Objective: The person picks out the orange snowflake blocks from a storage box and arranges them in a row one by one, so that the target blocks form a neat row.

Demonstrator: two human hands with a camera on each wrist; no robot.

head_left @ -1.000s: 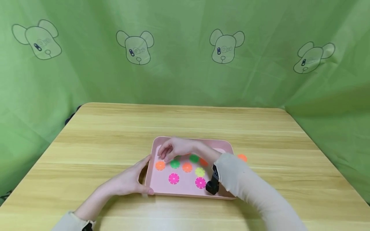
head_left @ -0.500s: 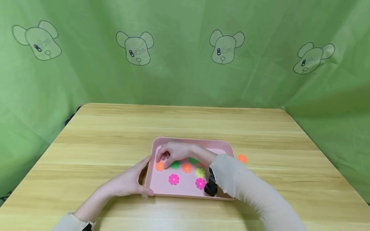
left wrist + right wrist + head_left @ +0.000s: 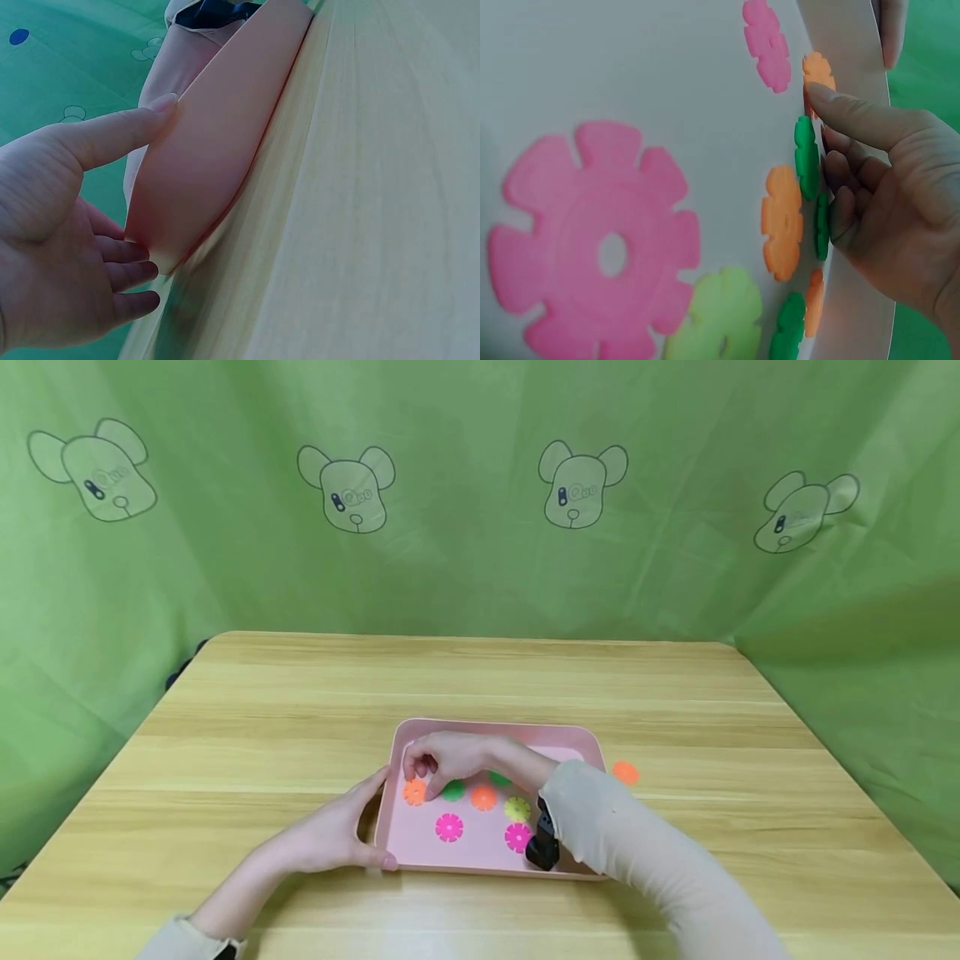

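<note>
A shallow pink tray [image 3: 420, 852] sits on the table with several notched plastic snowflake discs inside. My left hand [image 3: 330, 827] steadies the tray's left end, its thumb on the near corner and its fingers fairly straight against the side. In the left wrist view the thumb touches the tray wall [image 3: 210, 142]. My right hand [image 3: 457, 756] reaches across the tray, fingers curled. Its thumb and forefinger pinch the orange snowflake disc [image 3: 415, 792] at the left; the right wrist view shows the thumb [image 3: 855, 116] across that disc. The far fingertips are partly hidden.
In the tray lie a green disc [image 3: 453, 790], another orange disc [image 3: 483, 797], a yellow disc [image 3: 517, 810] and pink discs [image 3: 449, 827]. The right forearm covers part of the tray. One orange disc [image 3: 626, 772] lies outside, right of it. A green curtain [image 3: 465, 568] hangs behind.
My right hand has come down slightly toward the near side and closed in on the left orange disc. My left hand keeps its place at the tray's end.
</note>
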